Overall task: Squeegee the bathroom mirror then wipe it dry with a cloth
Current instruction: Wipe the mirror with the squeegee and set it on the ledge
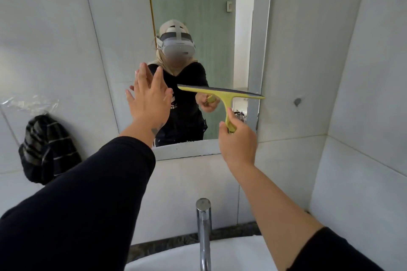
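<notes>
The bathroom mirror (191, 6) hangs on the tiled wall ahead and reflects me. My right hand (237, 141) grips the handle of a yellow-green squeegee (222, 92), whose dark rubber blade lies roughly level against the lower right part of the glass. My left hand (147, 97) is flat, fingers spread, pressed on or very near the mirror's lower left area. A dark striped cloth (47, 149) hangs on the wall at the left, apart from both hands.
A chrome tap (203, 231) rises from the white basin (167, 257) directly below my arms. Clear plastic wrap (30, 103) clings to the wall above the cloth. Tiled walls close in on the right side.
</notes>
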Demonstrator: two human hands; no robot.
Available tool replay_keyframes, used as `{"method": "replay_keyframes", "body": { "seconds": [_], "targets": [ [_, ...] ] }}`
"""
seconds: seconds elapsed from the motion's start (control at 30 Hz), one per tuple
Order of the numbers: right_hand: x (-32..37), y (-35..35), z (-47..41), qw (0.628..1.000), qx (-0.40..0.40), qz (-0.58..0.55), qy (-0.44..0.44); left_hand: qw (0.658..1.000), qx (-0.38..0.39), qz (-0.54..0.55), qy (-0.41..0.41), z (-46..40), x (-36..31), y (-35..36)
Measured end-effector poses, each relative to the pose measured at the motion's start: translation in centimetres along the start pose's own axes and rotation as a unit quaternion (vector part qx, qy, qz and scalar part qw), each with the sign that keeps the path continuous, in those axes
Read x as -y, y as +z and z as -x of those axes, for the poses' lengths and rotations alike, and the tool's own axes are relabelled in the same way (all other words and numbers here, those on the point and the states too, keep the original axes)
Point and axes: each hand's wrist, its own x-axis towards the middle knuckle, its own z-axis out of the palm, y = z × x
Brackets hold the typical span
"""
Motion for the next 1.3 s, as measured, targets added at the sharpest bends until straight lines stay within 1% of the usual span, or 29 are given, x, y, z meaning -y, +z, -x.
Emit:
{"method": "replay_keyframes", "body": {
  "seconds": [0.13, 0.2, 0.3, 0.4, 0.5, 0.6, 0.73, 0.8, 0.87, 0.97, 1.2, 1.3],
  "targets": [
    [1.7, 2.2, 1.8, 0.999, 0.030, -0.036, 0.005, 1.000, 0.001, -0.010, -0.014, 0.3, 1.4, -1.1],
    [2.4, 3.5, 2.6, 0.999, 0.038, -0.032, -0.010, 1.000, -0.003, -0.015, -0.019, 0.4, 2.3, -1.7],
    [3.3, 5.2, 3.5, 0.997, 0.056, 0.004, -0.060, 0.999, -0.007, -0.026, -0.030, 0.7, 3.6, -2.5],
    [4.5, 6.0, 4.2, 0.988, 0.090, 0.063, -0.113, 0.999, 0.003, -0.032, -0.044, 1.2, 4.7, -3.0],
    [5.7, 6.5, 5.0, 0.967, 0.125, 0.142, -0.170, 0.998, 0.013, -0.038, -0.056, 1.7, 5.4, -3.2],
    [5.5, 6.9, 5.7, 0.933, 0.157, 0.224, -0.235, 0.997, 0.019, -0.034, -0.063, 2.3, 6.0, -2.9],
    [4.1, 6.1, 4.4, 0.897, 0.129, 0.298, -0.300, 0.997, 0.027, -0.029, -0.072, 3.1, 6.1, -1.9],
    [3.7, 5.0, 3.3, 0.880, 0.134, 0.328, -0.318, 0.996, 0.036, -0.028, -0.076, 3.5, 5.9, -1.3],
    [3.2, 3.9, 2.2, 0.872, 0.138, 0.346, -0.317, 0.996, 0.042, -0.026, -0.076, 3.8, 5.5, -0.8],
    [2.7, 2.5, 1.4, 0.875, 0.129, 0.352, -0.305, 0.996, 0.051, -0.018, -0.071, 4.2, 4.2, -0.1],
    [0.2, -1.5, -0.7, 0.899, 0.106, 0.342, -0.250, 0.998, 0.052, -0.003, -0.029, 4.0, 0.2, 1.1],
    [-1.1, -3.0, -1.3, 0.910, 0.087, 0.337, -0.225, 0.998, 0.058, 0.000, -0.024, 4.0, -0.8, 1.7]
  ]
}}
